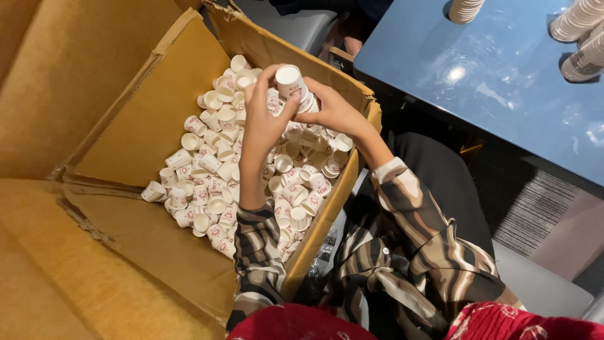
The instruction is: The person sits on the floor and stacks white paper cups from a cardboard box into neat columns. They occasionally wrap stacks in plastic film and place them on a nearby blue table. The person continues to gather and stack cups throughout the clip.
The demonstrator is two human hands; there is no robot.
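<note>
Now | left hand and right hand both grip short nested stack of small white paper cups, upper centre | open brown cardboard box below holds many loose cups unstacked; finished stacks upper right on blue table

Two hands, the left hand and the right hand, together hold one short stack of paper cups; how many cups are nested in it cannot be told. One open cardboard box holds loose small white paper cups, far too many to count, well over a hundred. One blue table carries four cup stacks at its far edge: one alone and three together at the corner.
</note>
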